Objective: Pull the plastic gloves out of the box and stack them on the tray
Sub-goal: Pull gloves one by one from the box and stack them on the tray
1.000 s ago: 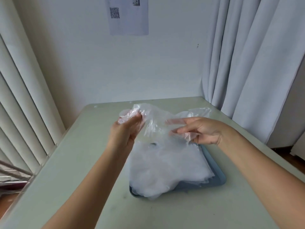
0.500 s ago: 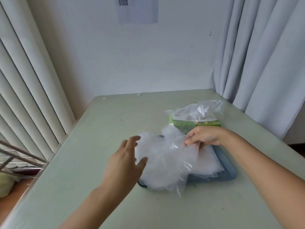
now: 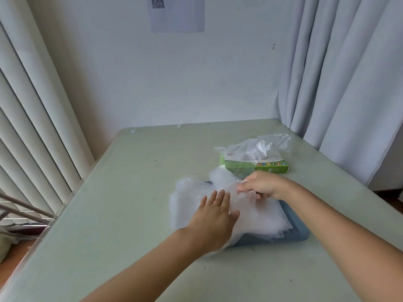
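Observation:
A pile of clear plastic gloves [image 3: 259, 216] lies on the blue tray [image 3: 301, 234] in the middle of the table. My left hand [image 3: 214, 216] rests flat and open on the left part of the pile, fingers spread. My right hand [image 3: 261, 185] pinches the top glove [image 3: 231, 188] at the far edge of the pile. Behind the tray stands the green glove box [image 3: 257, 166], with a crumpled glove [image 3: 257, 147] sticking out of its top opening.
The pale green table [image 3: 122, 214] meets a white wall at the back. Vertical blinds [image 3: 32, 116] hang on the left and grey curtains [image 3: 349, 83] on the right. A metal rack [image 3: 19, 214] pokes in at the left edge.
The glove that both hands held up in the air has come down onto the pile. My left hand let go and moved flat onto it; my right hand still pinches it.

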Action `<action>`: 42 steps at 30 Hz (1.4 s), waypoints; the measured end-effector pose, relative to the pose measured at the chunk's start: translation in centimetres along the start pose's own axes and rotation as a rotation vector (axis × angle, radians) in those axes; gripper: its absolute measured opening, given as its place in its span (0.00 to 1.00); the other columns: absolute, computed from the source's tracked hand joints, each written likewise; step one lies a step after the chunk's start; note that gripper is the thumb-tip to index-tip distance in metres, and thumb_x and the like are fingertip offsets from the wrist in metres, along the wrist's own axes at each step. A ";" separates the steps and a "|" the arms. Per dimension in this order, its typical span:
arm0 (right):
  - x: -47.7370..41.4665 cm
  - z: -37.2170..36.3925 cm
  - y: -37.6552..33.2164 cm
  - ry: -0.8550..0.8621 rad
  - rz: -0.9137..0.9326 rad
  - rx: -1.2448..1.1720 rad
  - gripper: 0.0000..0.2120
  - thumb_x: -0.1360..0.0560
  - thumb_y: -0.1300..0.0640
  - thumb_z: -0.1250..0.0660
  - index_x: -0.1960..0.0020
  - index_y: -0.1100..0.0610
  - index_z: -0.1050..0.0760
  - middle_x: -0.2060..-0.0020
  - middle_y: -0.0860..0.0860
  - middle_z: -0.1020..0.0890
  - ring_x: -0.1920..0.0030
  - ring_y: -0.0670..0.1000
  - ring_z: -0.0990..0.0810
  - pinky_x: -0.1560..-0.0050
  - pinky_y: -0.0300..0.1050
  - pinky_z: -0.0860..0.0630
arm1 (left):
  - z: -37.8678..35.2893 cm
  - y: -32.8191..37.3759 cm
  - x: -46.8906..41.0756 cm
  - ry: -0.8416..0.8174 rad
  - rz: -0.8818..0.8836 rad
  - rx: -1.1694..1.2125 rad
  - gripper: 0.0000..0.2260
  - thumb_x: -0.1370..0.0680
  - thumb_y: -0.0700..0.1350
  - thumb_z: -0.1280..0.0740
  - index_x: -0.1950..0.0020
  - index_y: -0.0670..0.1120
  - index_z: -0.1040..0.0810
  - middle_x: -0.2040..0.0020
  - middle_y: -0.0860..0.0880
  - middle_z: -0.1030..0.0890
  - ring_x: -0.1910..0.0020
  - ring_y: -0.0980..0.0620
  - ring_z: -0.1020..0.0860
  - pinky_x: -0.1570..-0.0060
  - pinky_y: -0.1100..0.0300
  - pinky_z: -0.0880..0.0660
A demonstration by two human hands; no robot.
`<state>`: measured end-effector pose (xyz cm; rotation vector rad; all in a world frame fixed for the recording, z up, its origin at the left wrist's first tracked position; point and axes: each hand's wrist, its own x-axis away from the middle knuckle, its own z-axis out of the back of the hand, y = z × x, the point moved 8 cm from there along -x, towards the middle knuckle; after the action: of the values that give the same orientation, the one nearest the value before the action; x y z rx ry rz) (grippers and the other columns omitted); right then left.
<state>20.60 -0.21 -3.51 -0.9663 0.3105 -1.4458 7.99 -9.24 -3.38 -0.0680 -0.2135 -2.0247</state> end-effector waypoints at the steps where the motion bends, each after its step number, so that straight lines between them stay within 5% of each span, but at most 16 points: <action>1: 0.3 0.1 0.3 -0.024 -0.035 -0.013 0.10 0.25 0.49 0.31 0.53 0.57 0.20 0.76 0.48 0.25 0.77 0.45 0.38 0.76 0.36 0.44 | -0.7 -0.4 -0.1 -0.037 0.004 -0.003 0.23 0.15 0.49 0.56 0.22 0.44 0.56 0.22 0.44 0.60 0.23 0.45 0.61 0.26 0.48 0.60; 6: 1.8 -0.3 1.4 -0.242 -0.097 -0.152 0.15 0.36 0.50 0.26 0.61 0.61 0.25 0.73 0.50 0.22 0.80 0.42 0.42 0.78 0.33 0.47 | -2.7 -2.1 -0.6 -0.095 0.059 0.111 0.23 0.16 0.52 0.60 0.22 0.52 0.61 0.22 0.51 0.63 0.24 0.48 0.65 0.28 0.38 0.62; 10: 2.4 0.4 1.9 -0.279 -0.103 -0.201 0.08 0.27 0.63 0.30 0.62 0.61 0.27 0.70 0.53 0.18 0.80 0.41 0.41 0.79 0.31 0.46 | -2.5 -2.8 -1.1 0.011 0.106 0.295 0.23 0.16 0.54 0.59 0.21 0.53 0.55 0.21 0.54 0.58 0.23 0.52 0.60 0.27 0.44 0.64; 16: 3.8 1.6 3.6 -0.272 -0.231 0.189 0.09 0.26 0.56 0.29 0.58 0.61 0.24 0.73 0.52 0.19 0.82 0.43 0.42 0.80 0.34 0.46 | -2.6 -3.7 -1.0 -0.027 0.059 0.143 0.26 0.17 0.56 0.52 0.21 0.54 0.57 0.21 0.53 0.59 0.23 0.52 0.60 0.28 0.43 0.64; 19: 4.1 4.6 1.5 0.136 -0.092 0.568 0.17 0.28 0.45 0.28 0.57 0.60 0.20 0.63 0.53 0.16 0.70 0.48 0.25 0.68 0.41 0.31 | -2.6 -3.9 -1.0 -0.051 0.040 0.111 0.29 0.19 0.61 0.50 0.22 0.57 0.59 0.22 0.54 0.61 0.23 0.51 0.62 0.28 0.41 0.65; 21: 5.1 4.6 -2.1 0.454 0.288 0.516 0.12 0.27 0.49 0.29 0.50 0.57 0.21 0.51 0.50 0.18 0.53 0.48 0.21 0.53 0.41 0.28 | -2.7 -3.7 -1.0 -0.063 0.022 0.088 0.31 0.20 0.64 0.50 0.22 0.58 0.59 0.22 0.54 0.62 0.23 0.51 0.63 0.28 0.40 0.65; 23: 5.8 0.8 -4.3 0.324 0.604 0.463 0.17 0.23 0.53 0.33 0.35 0.53 0.27 0.35 0.45 0.27 0.33 0.46 0.30 0.37 0.35 0.36 | -2.9 -3.6 -1.0 -0.070 0.013 0.064 0.32 0.21 0.66 0.50 0.22 0.58 0.61 0.22 0.54 0.63 0.23 0.50 0.64 0.29 0.39 0.65; 25: 5.0 -4.1 -3.1 0.023 0.608 0.533 0.28 0.20 0.47 0.40 0.24 0.48 0.44 0.25 0.40 0.46 0.25 0.40 0.53 0.28 0.35 0.52 | -3.0 -3.5 -0.9 -0.071 -0.001 0.045 0.33 0.22 0.67 0.52 0.23 0.57 0.63 0.22 0.53 0.65 0.24 0.50 0.65 0.28 0.40 0.65; 28: 3.6 -6.7 0.2 -0.095 0.488 0.715 0.33 0.25 0.32 0.54 0.28 0.37 0.68 0.26 0.40 0.64 0.26 0.41 0.68 0.24 0.43 0.62 | -2.9 -3.4 -0.7 -0.052 -0.010 0.039 0.34 0.22 0.67 0.54 0.24 0.56 0.67 0.23 0.53 0.65 0.24 0.49 0.65 0.28 0.44 0.66; 30: 3.5 -6.4 1.0 -0.076 0.436 0.775 0.34 0.32 0.27 0.61 0.32 0.34 0.73 0.28 0.41 0.70 0.26 0.45 0.70 0.26 0.43 0.67 | -2.8 -3.6 -0.5 -0.044 0.019 0.037 0.34 0.23 0.68 0.55 0.23 0.56 0.66 0.22 0.53 0.63 0.23 0.50 0.64 0.28 0.45 0.66; 36: 5.3 -3.9 2.5 -0.095 0.223 0.810 0.44 0.31 0.25 0.50 0.24 0.40 0.64 0.24 0.50 0.66 0.24 0.51 0.66 0.26 0.45 0.62 | -2.5 -6.4 0.6 -0.129 0.218 -0.075 0.43 0.28 0.74 0.53 0.22 0.52 0.63 0.22 0.48 0.62 0.23 0.47 0.62 0.28 0.40 0.64; 38: 4.9 -2.5 2.4 -0.051 0.226 0.838 0.38 0.28 0.29 0.43 0.23 0.42 0.50 0.22 0.50 0.49 0.23 0.54 0.53 0.24 0.47 0.51 | -1.7 -7.0 1.3 -0.215 0.242 -0.057 0.45 0.28 0.74 0.49 0.22 0.51 0.63 0.22 0.49 0.62 0.23 0.49 0.62 0.29 0.37 0.62; 40: 4.4 -0.1 0.4 0.138 0.379 0.779 0.22 0.25 0.37 0.38 0.35 0.43 0.30 0.35 0.48 0.27 0.30 0.54 0.34 0.31 0.46 0.36 | -0.4 -7.1 1.7 -0.284 0.247 -0.032 0.44 0.28 0.73 0.45 0.21 0.51 0.58 0.21 0.51 0.57 0.22 0.50 0.57 0.28 0.37 0.59; 42: 3.7 2.8 -1.0 0.339 0.485 0.746 0.16 0.23 0.51 0.35 0.36 0.49 0.26 0.37 0.46 0.25 0.34 0.49 0.30 0.35 0.43 0.33 | 1.6 -7.3 1.2 -0.236 0.253 -0.002 0.39 0.27 0.71 0.42 0.22 0.53 0.47 0.22 0.52 0.43 0.24 0.51 0.45 0.26 0.41 0.55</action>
<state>22.49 -2.46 0.27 -0.0278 0.2022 -1.1240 0.92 -6.83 -2.52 -0.3209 -0.3351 -1.7622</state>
